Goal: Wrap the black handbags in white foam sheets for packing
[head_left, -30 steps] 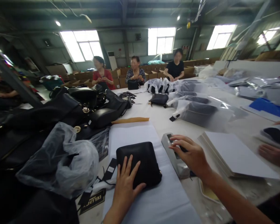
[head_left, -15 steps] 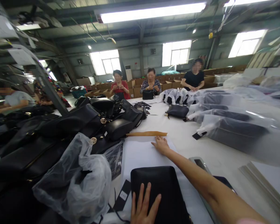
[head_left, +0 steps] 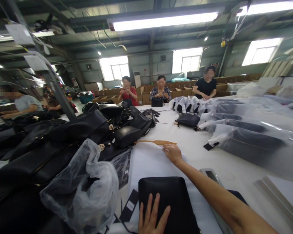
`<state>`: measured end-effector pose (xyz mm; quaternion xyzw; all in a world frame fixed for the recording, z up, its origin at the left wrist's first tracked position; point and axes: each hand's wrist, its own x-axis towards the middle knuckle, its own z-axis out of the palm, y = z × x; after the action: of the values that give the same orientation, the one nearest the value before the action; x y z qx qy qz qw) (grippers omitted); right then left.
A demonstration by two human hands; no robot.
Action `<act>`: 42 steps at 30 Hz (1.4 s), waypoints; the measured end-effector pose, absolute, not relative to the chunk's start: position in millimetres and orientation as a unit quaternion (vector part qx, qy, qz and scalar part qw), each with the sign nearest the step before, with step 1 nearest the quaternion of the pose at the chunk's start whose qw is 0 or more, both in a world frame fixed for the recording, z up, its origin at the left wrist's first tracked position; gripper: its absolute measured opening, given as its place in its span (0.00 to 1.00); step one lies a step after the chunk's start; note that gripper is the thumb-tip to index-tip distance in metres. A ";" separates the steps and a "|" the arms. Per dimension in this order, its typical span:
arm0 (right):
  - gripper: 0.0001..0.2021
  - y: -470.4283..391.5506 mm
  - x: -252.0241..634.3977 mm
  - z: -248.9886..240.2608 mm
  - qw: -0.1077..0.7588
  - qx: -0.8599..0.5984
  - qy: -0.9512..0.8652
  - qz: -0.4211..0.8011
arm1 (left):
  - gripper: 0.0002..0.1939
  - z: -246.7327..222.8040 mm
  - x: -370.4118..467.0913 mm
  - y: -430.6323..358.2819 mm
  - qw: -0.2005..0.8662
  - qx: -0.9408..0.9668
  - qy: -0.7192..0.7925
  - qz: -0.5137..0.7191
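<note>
My left hand (head_left: 154,214) lies flat with fingers spread on a black handbag (head_left: 164,191). A black tag (head_left: 129,205) with a white label sticks out beside the bag. Under the bag is a stack of thin white plastic sheets (head_left: 146,162). At the far end of the stack, my right hand (head_left: 173,152) is closed, pinching the top sheet's edge, which is lifted and creased there. Just beyond that edge a brown strip (head_left: 158,142) lies across, partly covered by the raised sheet.
Black bags (head_left: 85,125) are heaped on the left, with a crumpled clear plastic bag (head_left: 97,188) in front. Bags in frosted plastic (head_left: 246,143) line the right. A grey device (head_left: 210,175) and a stack of boards (head_left: 280,195) lie nearer. Several people sit across the table.
My right hand has gone from resting with fingers spread to pinching the sheet, whose far edge has come up over part of the brown strip. My left hand stays on the handbag.
</note>
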<state>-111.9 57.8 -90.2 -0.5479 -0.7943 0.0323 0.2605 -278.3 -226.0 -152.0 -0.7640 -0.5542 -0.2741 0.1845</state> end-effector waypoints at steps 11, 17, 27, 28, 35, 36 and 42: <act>0.04 35.8 -105.2 -64.4 0.259 -0.521 -0.812 0.042 | 0.46 -141.1 -283.3 -231.4 0.144 -0.794 -0.530 -0.261; 0.03 51.0 -109.7 -65.8 0.214 -0.492 -0.838 0.105 | 0.46 -146.0 -282.0 -231.5 0.148 -0.790 -0.533 -0.264; 0.15 76.1 -105.4 -87.0 0.159 -0.500 -0.821 0.226 | 0.37 -151.5 -278.0 -231.7 0.157 -0.778 -0.545 -0.269; 0.16 78.4 -105.3 -87.7 0.152 -0.496 -0.822 0.235 | 0.37 -151.9 -278.1 -231.8 0.161 -0.778 -0.546 -0.267; 0.15 75.6 -107.3 -82.8 0.154 -0.434 -0.849 0.257 | 0.43 -150.7 -281.6 -231.2 0.180 -0.790 -0.529 -0.253; 0.15 71.9 -106.8 -82.5 0.153 -0.424 -0.855 0.257 | 0.45 -149.6 -282.3 -231.2 0.177 -0.793 -0.526 -0.253; 0.19 39.9 -98.5 -80.5 0.127 -0.356 -0.896 0.232 | 0.47 -136.6 -292.7 -230.0 0.201 -0.817 -0.490 -0.230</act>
<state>-98.5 39.9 -80.5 -0.3559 -0.8964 0.2320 0.1265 -292.7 -230.0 -136.6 -0.8166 -0.4898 -0.2300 0.2010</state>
